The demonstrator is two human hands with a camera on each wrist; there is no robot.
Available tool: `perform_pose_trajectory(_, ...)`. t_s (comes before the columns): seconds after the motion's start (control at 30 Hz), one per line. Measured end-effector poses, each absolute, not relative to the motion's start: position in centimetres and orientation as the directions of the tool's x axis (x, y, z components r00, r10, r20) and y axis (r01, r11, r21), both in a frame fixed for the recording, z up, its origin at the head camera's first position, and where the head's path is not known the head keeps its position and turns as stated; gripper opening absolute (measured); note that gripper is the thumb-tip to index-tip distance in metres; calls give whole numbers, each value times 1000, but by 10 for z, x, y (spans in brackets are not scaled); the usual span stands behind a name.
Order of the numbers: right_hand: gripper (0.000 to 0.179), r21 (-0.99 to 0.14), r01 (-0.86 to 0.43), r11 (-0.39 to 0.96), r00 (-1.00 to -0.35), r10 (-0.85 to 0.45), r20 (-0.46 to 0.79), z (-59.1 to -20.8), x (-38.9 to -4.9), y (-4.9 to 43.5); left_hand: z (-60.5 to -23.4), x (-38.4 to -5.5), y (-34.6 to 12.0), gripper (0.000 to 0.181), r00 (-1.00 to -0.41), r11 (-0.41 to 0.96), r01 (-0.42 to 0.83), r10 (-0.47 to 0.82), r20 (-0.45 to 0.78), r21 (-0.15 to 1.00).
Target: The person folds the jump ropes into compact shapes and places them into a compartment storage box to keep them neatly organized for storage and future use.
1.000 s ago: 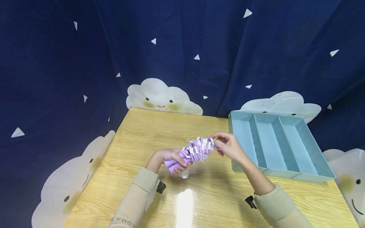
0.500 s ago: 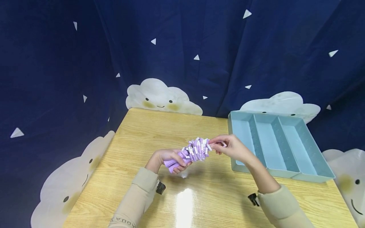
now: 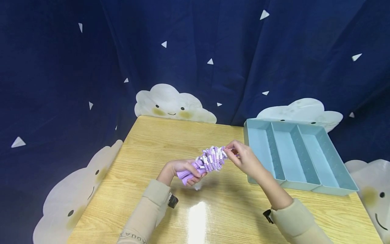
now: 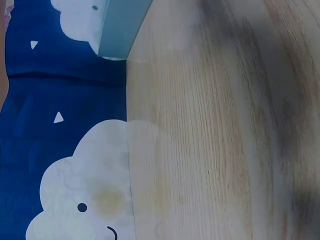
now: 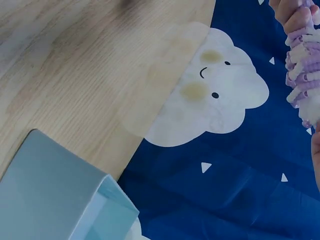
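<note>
A jump rope [image 3: 213,158] strung with white and purple beads is gathered into a coiled bundle above the table. My left hand [image 3: 186,170] grips its flared purple handles [image 3: 182,175], the fingers curled round them. At the bundle's other end, my right hand [image 3: 242,157] pinches the beaded cord between thumb and fingertips. The right wrist view catches the rope [image 5: 303,75] at its right edge, with the left hand [image 5: 295,14] above and part of the right hand [image 5: 316,152] below. Only a sliver of a hand shows at the left wrist view's left edge.
A pale blue tray [image 3: 283,183] with three long compartments stands on the table at the right, beyond the right hand. The wooden table [image 3: 164,139] ends at a dark blue curtain [image 3: 182,61] printed with clouds and triangles.
My right hand drew slightly back along the cord with a short beaded piece showing past its fingers, then returned to the bundle's end. The left hand has barely moved.
</note>
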State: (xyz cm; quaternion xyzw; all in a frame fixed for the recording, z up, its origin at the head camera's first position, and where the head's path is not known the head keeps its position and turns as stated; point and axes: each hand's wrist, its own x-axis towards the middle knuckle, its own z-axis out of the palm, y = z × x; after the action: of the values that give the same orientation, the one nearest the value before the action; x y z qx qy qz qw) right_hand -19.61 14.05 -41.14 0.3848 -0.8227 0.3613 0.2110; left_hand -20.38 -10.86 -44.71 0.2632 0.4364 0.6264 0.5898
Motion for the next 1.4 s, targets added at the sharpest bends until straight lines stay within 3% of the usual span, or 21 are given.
perform_pose_trajectory(0.27, 8, -680, -624, 385, -781, -316, 538, -408, -189, 132, -446, -203, -109, 18, -178, 75, -513, 965, -191, 855)
perform_pose_trajectory(0.63, 3, -856, -427, 292, -895, -269, 355, -379, -175, 124, -445, -201, -110, 18, -184, 75, -504, 964, -192, 860)
perform_pose_trajectory(1.03, 10, -782, -551, 293, -797, -461, 389, -375, -177, 133, -452, -204, -111, 19, -197, 48, -520, 965, -174, 853)
perform_pose_trajectory(1.4, 10, -728, -623, 286, -738, -525, 425, -372, -179, 135, -466, -209, -112, 15, -189, 83, -506, 961, -204, 859)
